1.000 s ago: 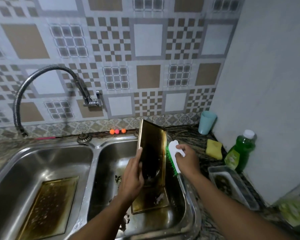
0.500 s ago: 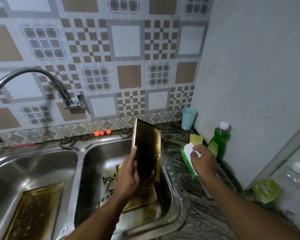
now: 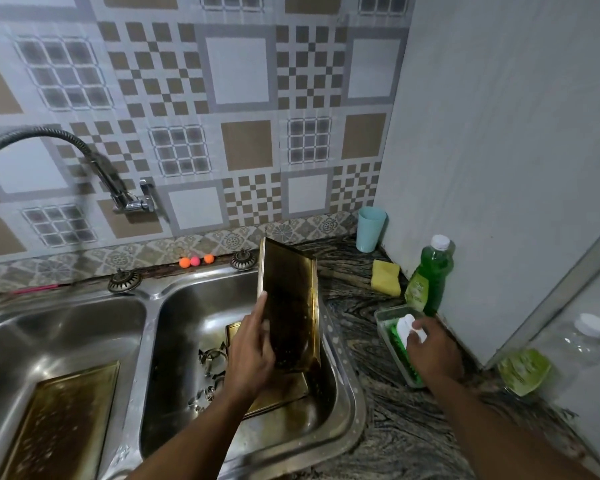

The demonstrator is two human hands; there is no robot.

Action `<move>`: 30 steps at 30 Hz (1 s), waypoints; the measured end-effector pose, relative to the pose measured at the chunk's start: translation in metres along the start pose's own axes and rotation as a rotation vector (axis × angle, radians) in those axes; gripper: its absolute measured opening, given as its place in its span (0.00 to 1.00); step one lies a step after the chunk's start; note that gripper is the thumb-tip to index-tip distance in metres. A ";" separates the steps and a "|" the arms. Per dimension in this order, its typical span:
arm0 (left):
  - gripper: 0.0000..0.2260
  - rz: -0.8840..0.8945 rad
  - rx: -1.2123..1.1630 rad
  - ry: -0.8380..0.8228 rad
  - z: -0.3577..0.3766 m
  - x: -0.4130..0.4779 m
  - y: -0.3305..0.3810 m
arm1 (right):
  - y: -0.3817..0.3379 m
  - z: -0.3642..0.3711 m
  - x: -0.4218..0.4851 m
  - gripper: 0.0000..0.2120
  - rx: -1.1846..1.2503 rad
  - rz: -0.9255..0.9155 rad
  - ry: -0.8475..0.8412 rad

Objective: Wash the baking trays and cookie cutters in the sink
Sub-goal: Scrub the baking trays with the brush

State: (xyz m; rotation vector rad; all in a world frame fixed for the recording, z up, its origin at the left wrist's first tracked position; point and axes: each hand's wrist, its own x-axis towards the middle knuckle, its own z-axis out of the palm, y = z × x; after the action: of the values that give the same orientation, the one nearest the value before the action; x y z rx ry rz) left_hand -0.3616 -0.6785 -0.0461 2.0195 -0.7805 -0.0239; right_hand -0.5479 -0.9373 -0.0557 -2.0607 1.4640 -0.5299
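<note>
Double sink point(image 3: 343, 379): flat tray point(image 3: 59, 420) lies in the left basin. Upright tray point(image 3: 288, 306) stands in the right basin over another tray point(image 3: 278, 400), left grip point(image 3: 253, 355) grasping its left edge. Right grip point(image 3: 430, 351) grasps scrub brush point(image 3: 406, 325), bristles down in clear tub point(image 3: 383, 318) on the surface point(image 3: 357, 292). Cookie cutters point(image 3: 212, 358) sit on the right basin floor.
</note>
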 end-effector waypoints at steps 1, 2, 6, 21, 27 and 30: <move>0.27 0.000 0.000 0.000 0.000 0.000 0.000 | 0.002 0.002 0.001 0.06 -0.001 -0.009 0.002; 0.27 -0.003 -0.006 -0.001 0.001 0.000 0.001 | 0.003 0.003 0.001 0.06 -0.001 -0.022 0.002; 0.27 -0.018 -0.026 0.010 0.002 0.001 0.002 | 0.002 0.008 0.002 0.04 -0.008 -0.048 -0.008; 0.25 -0.100 -0.223 0.065 -0.036 0.006 0.002 | -0.120 0.024 0.006 0.10 0.720 0.347 -0.120; 0.23 -0.061 -0.286 0.066 -0.065 0.002 -0.002 | -0.253 0.077 -0.068 0.04 0.786 0.035 -0.193; 0.24 -0.086 -0.296 0.141 -0.084 0.001 -0.005 | -0.294 0.089 -0.114 0.05 0.656 -0.337 -0.141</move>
State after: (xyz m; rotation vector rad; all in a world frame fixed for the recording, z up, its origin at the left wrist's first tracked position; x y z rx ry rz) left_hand -0.3317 -0.6128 -0.0027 1.7512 -0.5650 -0.0431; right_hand -0.3180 -0.7358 0.0629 -1.7564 0.7192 -0.8450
